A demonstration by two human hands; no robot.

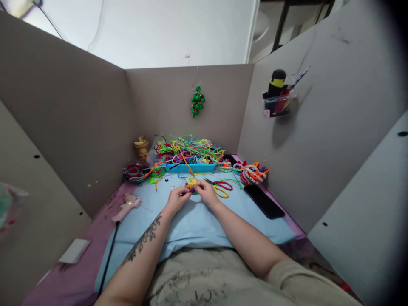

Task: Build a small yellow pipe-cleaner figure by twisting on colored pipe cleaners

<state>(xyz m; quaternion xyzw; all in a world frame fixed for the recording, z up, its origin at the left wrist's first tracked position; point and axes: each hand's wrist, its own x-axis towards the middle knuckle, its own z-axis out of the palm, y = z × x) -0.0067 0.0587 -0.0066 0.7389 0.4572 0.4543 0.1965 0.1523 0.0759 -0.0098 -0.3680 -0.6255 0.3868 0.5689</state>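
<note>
Nearest the camera, both forearms stretch out over the light blue cloth that covers the counter. The left hand and right hand meet near the cloth's far end, each grip pinched narrow on a small yellow and multicoloured pipe-cleaner piece held between the fingertips, just above the cloth. The piece is small and the pinch slight, so a hard twist could spring a loose end free or undo its shape.

To the left, the glue gun lies on the counter with its black cord trailing past the left elbow; a drawn-back arm could snag it. The scissors lie just beside the right hand, blades towards the fingers.

Further off, loose pipe cleaners heap over a blue tray; one orange strand reaches down towards the piece and could tangle. The black phone lies to the right.
</note>
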